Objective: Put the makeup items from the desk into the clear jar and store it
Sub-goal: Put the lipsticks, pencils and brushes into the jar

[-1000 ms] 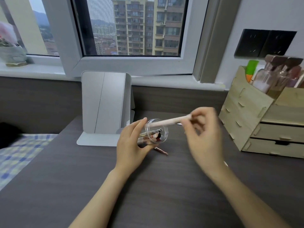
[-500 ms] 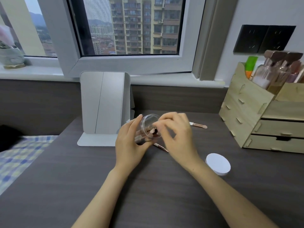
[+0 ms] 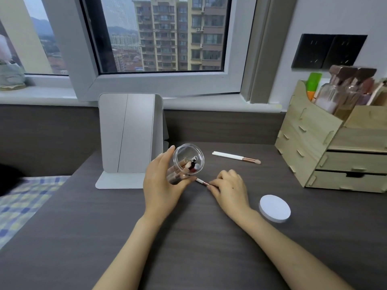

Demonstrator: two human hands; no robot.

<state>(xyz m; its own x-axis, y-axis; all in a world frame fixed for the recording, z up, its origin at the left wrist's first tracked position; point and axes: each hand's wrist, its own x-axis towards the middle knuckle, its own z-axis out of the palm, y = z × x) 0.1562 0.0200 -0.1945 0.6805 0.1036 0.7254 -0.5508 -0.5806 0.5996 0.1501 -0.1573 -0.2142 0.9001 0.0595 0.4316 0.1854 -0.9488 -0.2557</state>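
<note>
Head view showed the left hand [image 3: 165,185] wrapped around the clear jar [image 3: 186,164], holding it tilted above the desk [image 3: 104,237] with its open mouth turned toward the camera; several makeup items [image 3: 191,165] sat inside. Just right of that hand, the right hand [image 3: 230,188] lay low on the desk with its fingertips [image 3: 212,183] pinched on a small brush [image 3: 202,182], whose white end reached toward the left thumb beneath the jar. Beyond the right hand, farther from the person, a white-handled brush [image 3: 235,157] lay flat on the desk, well apart from both hands. Near the right wrist, on its outer side, rested a round white lid [image 3: 274,208]. Behind the left hand stood a folding mirror [image 3: 129,132]; far right of the right hand was a wooden organizer [image 3: 326,147].
</note>
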